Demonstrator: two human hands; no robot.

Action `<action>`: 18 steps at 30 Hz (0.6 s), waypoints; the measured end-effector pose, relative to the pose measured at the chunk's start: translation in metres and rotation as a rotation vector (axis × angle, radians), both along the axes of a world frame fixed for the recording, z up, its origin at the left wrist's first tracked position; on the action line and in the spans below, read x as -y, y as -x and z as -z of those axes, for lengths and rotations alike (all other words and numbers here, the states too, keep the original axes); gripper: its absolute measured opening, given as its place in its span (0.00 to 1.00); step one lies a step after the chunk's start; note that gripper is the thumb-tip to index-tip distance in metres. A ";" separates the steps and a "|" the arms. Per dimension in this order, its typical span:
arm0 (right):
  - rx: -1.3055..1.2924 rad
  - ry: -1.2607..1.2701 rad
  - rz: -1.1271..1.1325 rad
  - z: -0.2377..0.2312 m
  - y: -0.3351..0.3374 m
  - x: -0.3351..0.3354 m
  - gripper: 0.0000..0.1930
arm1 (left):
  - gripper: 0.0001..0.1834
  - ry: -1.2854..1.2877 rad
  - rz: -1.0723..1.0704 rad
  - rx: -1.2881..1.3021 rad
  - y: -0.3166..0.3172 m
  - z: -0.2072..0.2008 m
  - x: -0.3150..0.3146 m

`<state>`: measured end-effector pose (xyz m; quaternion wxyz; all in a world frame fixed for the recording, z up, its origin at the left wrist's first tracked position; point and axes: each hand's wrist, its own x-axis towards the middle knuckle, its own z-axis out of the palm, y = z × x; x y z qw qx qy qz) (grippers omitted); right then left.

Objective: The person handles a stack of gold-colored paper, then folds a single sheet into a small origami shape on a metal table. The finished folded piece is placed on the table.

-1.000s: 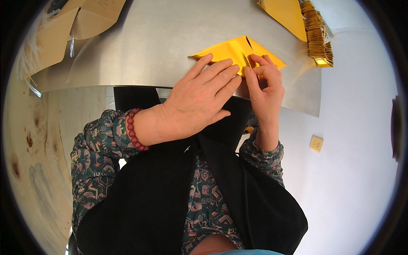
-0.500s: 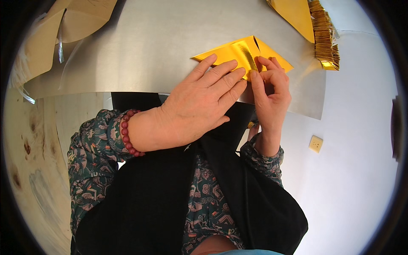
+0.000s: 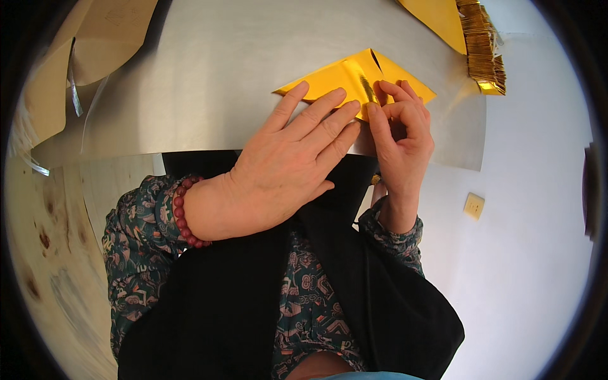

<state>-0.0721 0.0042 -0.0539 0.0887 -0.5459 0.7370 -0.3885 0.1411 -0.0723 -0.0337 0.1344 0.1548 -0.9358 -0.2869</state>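
Note:
A sheet of shiny gold paper (image 3: 329,81), folded to a wide triangular shape, lies near the front edge of the metal tabletop (image 3: 240,69). My left hand (image 3: 301,149) is flat with fingers stretched out, its fingertips resting on the paper's near left edge. With thumb and bent fingers, my right hand (image 3: 405,120) pinches the paper's near right part. A narrow, brighter strip runs down the paper's middle beside the right fingertips. The right fingers hide part of the near edge.
At the far right stand a stack of folded gold paper (image 3: 484,50) and a larger gold sheet (image 3: 437,22). Brown cardboard (image 3: 111,44) with loose clear plastic strips sits at the far left. A wall outlet (image 3: 474,206) is on the right.
The gold paper and my left hand have shifted slightly left in the view. My right hand keeps its pinch on the paper, and the fold looks much the same.

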 end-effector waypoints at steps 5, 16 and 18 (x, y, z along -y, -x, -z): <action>-0.008 0.005 0.001 0.001 0.001 0.000 0.07 | 0.48 0.008 0.000 0.026 0.000 0.000 -0.001; -0.041 0.020 0.002 0.003 0.000 0.001 0.08 | 0.50 0.022 -0.011 0.013 0.000 0.001 -0.002; -0.036 0.032 0.005 0.003 0.000 0.001 0.08 | 0.50 0.023 -0.010 0.010 0.000 0.001 -0.002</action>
